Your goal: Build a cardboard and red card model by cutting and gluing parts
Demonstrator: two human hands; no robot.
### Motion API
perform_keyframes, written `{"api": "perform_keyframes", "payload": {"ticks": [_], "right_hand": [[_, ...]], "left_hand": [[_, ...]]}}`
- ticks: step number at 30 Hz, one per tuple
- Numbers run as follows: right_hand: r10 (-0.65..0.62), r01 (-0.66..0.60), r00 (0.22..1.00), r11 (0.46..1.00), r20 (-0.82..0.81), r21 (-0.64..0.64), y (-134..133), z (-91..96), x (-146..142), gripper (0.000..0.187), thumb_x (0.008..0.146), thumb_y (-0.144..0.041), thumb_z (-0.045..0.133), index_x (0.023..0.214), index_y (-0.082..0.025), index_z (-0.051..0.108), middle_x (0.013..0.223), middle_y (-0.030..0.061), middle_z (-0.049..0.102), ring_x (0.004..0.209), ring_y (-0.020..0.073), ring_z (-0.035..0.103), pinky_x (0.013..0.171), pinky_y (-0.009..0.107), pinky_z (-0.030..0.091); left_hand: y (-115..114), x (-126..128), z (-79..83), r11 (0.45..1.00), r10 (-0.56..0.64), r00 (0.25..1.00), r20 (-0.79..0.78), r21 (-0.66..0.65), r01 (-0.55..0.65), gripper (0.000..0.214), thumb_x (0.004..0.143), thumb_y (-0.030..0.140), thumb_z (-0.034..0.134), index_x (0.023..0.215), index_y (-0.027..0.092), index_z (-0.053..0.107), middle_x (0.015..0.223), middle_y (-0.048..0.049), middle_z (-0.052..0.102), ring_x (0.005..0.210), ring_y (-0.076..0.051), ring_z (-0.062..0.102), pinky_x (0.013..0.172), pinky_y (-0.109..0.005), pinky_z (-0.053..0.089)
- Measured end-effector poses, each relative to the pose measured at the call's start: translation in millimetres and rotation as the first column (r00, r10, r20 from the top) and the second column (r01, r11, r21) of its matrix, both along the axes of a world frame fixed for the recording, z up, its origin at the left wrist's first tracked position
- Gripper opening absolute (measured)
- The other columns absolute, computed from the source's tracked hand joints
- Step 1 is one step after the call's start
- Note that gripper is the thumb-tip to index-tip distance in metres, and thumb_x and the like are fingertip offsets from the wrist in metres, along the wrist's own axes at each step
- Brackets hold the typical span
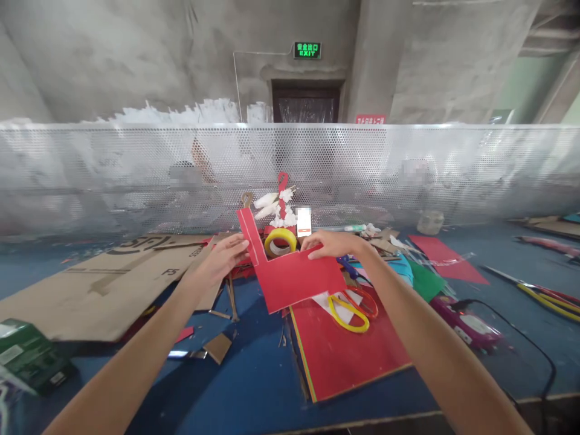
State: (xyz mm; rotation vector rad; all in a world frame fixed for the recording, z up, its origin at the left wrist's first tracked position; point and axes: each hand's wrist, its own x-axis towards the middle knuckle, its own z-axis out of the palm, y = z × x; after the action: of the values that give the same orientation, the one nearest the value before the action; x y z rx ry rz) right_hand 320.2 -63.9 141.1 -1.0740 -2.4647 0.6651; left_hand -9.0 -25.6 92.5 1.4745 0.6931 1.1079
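Observation:
A red sheet of paper [299, 280], cut to an L shape with pale lines along its upright strip, is held up above the table. At its left edge is my left hand [225, 258], fingertips closed on the strip's side. My right hand [333, 244] pinches the top edge, thumb in front and the other fingers partly hidden behind. Just beyond the paper stands a roll of yellow tape [280, 232]. Scissors with yellow and red handles [348, 326] lie below it on a red stack of card [357, 368].
Flat cardboard [122, 296] covers the left side. A utility knife [183, 354] lies nearer me. On the right are a purple device with a cable [466, 326], long-handled scissors [539, 293] and red paper [446, 257]. White paper flowers [276, 208] and a phone [304, 222] stand before a perforated metal screen [362, 169].

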Motion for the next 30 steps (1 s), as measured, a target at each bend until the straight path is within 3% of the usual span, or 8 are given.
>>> {"api": "perform_keyframes", "payload": {"ticks": [4,8,11,14,17,22,27,30], "right_hand": [[0.018,-0.016,0.995,1.000,0.098,-0.023,16,23.0,4,0.023,0.076,-0.022,0.070,0.098,-0.022,0.078,0.103,0.0042,0.076,0.090,0.0203,0.068,0.076,0.028,0.050],[0.075,-0.037,0.919,0.994,0.387,-0.105,32,46.7,-7,0.030,0.078,-0.019,0.069,0.107,-0.019,0.077,0.114,0.0063,0.074,0.099,0.0213,0.067,0.077,0.025,0.048],[0.039,0.001,0.841,0.997,0.540,-0.075,44,57.9,-22,0.036,0.079,-0.021,0.069,0.115,-0.018,0.074,0.116,0.0066,0.073,0.100,0.0212,0.066,0.074,0.023,0.047],[-0.016,0.000,0.764,1.000,0.645,0.025,53,63.1,-41,0.040,0.078,-0.020,0.072,0.118,-0.018,0.073,0.118,0.0067,0.072,0.098,0.0211,0.066,0.071,0.023,0.044],[-0.047,0.005,0.741,0.998,0.670,0.064,55,66.4,-60,0.040,0.078,-0.015,0.071,0.118,-0.015,0.073,0.113,0.0082,0.073,0.094,0.0197,0.065,0.072,0.023,0.043],[-0.073,0.023,0.697,0.997,0.714,0.079,51,72.1,-78,0.042,0.076,-0.004,0.066,0.116,-0.015,0.073,0.103,0.0073,0.075,0.085,0.0176,0.065,0.070,0.024,0.044],[-0.138,0.027,0.659,0.987,0.739,0.160,49,71.9,-87,0.041,0.078,-0.003,0.063,0.116,-0.015,0.073,0.106,0.0087,0.074,0.084,0.0182,0.066,0.071,0.026,0.045],[-0.189,0.006,0.646,0.970,0.740,0.242,52,66.9,-91,0.046,0.078,-0.003,0.064,0.121,-0.016,0.070,0.110,0.0108,0.073,0.084,0.0202,0.067,0.072,0.028,0.046]], "left_hand": [[-14,8,-13.9,0.967,-0.254,0.952,-0.170,-0.058,0.247,0.039,0.081,0.035,0.076,0.116,0.018,0.068,0.124,-0.0118,0.069,0.110,-0.025,0.066,0.096,-0.039,0.053],[-16,11,-32.6,0.949,-0.315,0.908,-0.275,-0.090,0.302,0.032,0.081,0.036,0.075,0.108,0.017,0.071,0.114,-0.0103,0.073,0.102,-0.023,0.068,0.090,-0.035,0.054],[-11,11,-44.5,0.954,-0.300,0.905,-0.301,-0.105,0.281,0.030,0.082,0.039,0.074,0.101,0.016,0.072,0.098,-0.0092,0.075,0.086,-0.019,0.070,0.082,-0.032,0.055],[-5,11,-53.7,0.952,-0.305,0.884,-0.354,-0.099,0.288,0.031,0.085,0.043,0.071,0.095,0.014,0.074,0.093,-0.0106,0.076,0.083,-0.019,0.070,0.079,-0.030,0.055],[-1,10,-61.1,0.961,-0.275,0.883,-0.380,-0.072,0.268,0.034,0.085,0.047,0.069,0.090,0.013,0.074,0.091,-0.0121,0.076,0.077,-0.018,0.069,0.075,-0.030,0.055],[0,10,-66.2,0.981,-0.174,0.926,-0.334,0.023,0.193,0.039,0.086,0.048,0.065,0.107,0.015,0.068,0.082,-0.0062,0.072,0.058,-0.014,0.061,0.056,-0.026,0.049],[-5,14,-61.1,0.984,-0.004,0.951,-0.308,0.166,0.058,0.048,0.088,0.047,0.060,0.125,0.017,0.064,0.064,0.0000,0.064,0.060,-0.016,0.059,0.064,-0.028,0.050],[-6,15,-61.3,0.970,0.012,0.920,-0.391,0.229,0.084,0.051,0.086,0.042,0.063,0.131,0.018,0.060,0.065,0.0004,0.066,0.063,-0.017,0.062,0.070,-0.029,0.050]]}}
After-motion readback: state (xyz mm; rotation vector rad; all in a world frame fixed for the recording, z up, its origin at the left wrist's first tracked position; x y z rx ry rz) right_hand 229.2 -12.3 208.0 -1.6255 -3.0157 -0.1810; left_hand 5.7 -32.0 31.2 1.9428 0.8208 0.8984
